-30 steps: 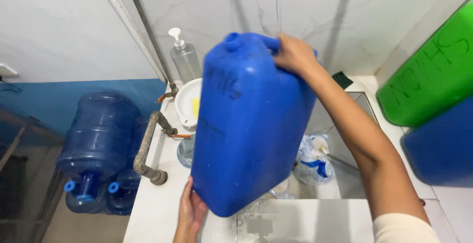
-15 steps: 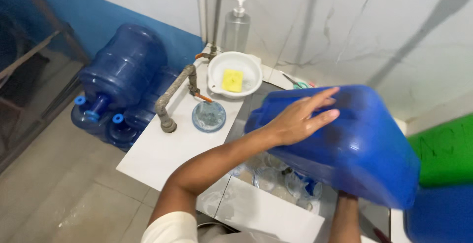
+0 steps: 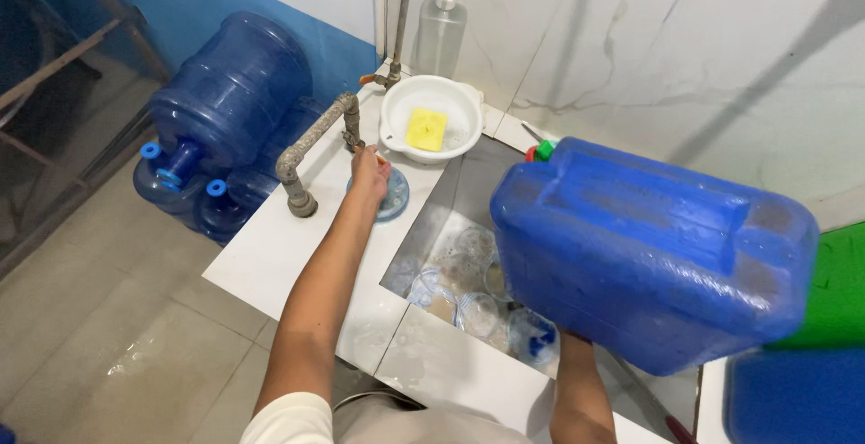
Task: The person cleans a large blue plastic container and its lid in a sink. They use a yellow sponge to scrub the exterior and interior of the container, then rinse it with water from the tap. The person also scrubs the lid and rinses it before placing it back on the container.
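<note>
1. Tabletop (image 3: 288,264): white tile, under the left forearm, running up to the wall ahead of both hands.
2. Jerrycan (image 3: 649,246): big, blue, lying on its side in the air over the sink (image 3: 468,192), propped from beneath by the right hand (image 3: 569,340). Only the wrist shows below the can; grip itself hidden, so whether closed or flat cannot be told.
3. Water bottles (image 3: 230,93): blue, stacked on their sides on the floor, well left of the left hand.
4. Sink: sunk in the tabletop between the two hands, holding clear round lids or cups, wet.
5. Bowl (image 3: 396,111): white, with a yellow sponge (image 3: 425,129) in it, just beyond the left hand; pump bottle (image 3: 441,30) behind that, against the wall.
6. Tap (image 3: 311,151): rusty bent pipe, just left of the left hand.
7. Left hand (image 3: 369,172): stretched forward, fingers loosely curled, at the tap's handle and over a small clear dish (image 3: 395,199); touching or only close, hard to tell.
8. Step in hand, as judged: reaching for the tap while the jerrycan hangs over the sink. Next move calls for a firm hold on the handle and a steady right arm under the can.
</note>
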